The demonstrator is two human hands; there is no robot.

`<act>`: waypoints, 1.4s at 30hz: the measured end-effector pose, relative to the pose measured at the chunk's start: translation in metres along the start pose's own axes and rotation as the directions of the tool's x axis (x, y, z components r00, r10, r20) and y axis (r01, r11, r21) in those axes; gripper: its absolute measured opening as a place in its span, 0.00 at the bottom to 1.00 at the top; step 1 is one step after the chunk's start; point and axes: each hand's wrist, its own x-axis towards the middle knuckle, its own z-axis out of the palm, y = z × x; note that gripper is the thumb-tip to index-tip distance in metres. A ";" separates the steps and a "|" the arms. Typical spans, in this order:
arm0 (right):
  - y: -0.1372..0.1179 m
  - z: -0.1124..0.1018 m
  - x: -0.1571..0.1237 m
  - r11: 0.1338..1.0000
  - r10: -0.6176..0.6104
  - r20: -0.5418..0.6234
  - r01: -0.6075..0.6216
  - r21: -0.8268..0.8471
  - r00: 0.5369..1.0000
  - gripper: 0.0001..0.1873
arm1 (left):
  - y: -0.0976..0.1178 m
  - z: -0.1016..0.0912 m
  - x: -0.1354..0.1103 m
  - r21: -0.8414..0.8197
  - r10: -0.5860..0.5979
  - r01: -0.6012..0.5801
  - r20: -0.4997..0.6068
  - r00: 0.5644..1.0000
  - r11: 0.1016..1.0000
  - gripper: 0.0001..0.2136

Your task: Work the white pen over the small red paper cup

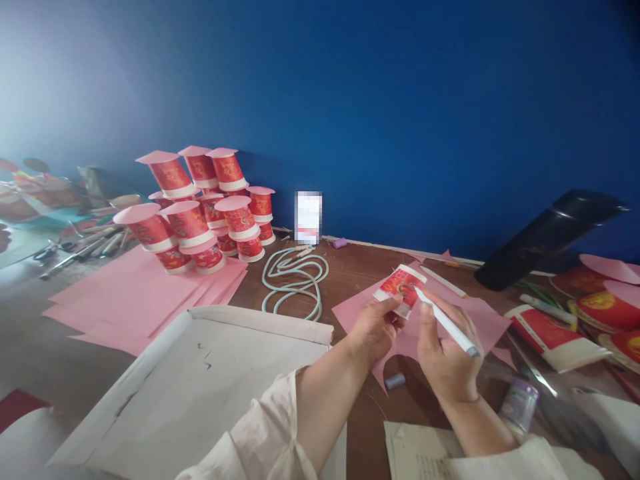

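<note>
My left hand [371, 333] is closed around the lower end of a red and white paper cup [406, 281], which is tilted. A white marker [449, 325] is pinched in my right hand [450, 367], its tip right at the cup's printed side; whether it touches I cannot tell. Below both hands lies pink paper [483, 317] on the brown table [350, 267]. A small grey cap [395, 381] rests near the paper's front edge. Part of the cup is hidden by my left fingers.
Stacked red cups [187, 223] with pink tops stand back left on pink sheets [115, 293]. A white box lid [200, 387] lies in front. A pale cord [295, 273] coils mid-table. At right are a black bottle [540, 243], scissors [535, 370] and a jar [520, 403].
</note>
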 end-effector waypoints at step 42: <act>-0.003 -0.001 -0.001 0.999 0.006 0.031 -0.008 0.047 1.000 0.12 | 0.001 0.003 -0.003 0.027 0.013 -0.013 0.014 1.000 1.000 0.14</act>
